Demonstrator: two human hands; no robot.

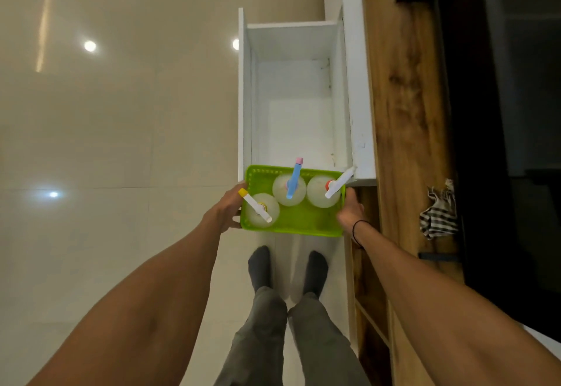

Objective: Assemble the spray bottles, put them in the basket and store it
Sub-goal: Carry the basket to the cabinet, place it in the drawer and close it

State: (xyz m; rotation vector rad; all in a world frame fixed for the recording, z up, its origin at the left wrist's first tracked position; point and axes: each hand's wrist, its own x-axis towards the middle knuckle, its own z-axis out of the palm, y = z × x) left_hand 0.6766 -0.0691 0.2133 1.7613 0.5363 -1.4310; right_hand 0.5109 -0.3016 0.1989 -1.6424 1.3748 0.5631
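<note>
Head view: left hand (226, 208) and right hand (352, 209) grip green basket (303, 224) ends; three spray bottles (290, 192) upright inside; open white drawer (297, 124) above, mid-frame.

Both arms extended forward and down. Left hand (226, 208) grips basket's (299, 223) left end; right hand (350, 211) grips right end. Black band on right wrist.
</note>
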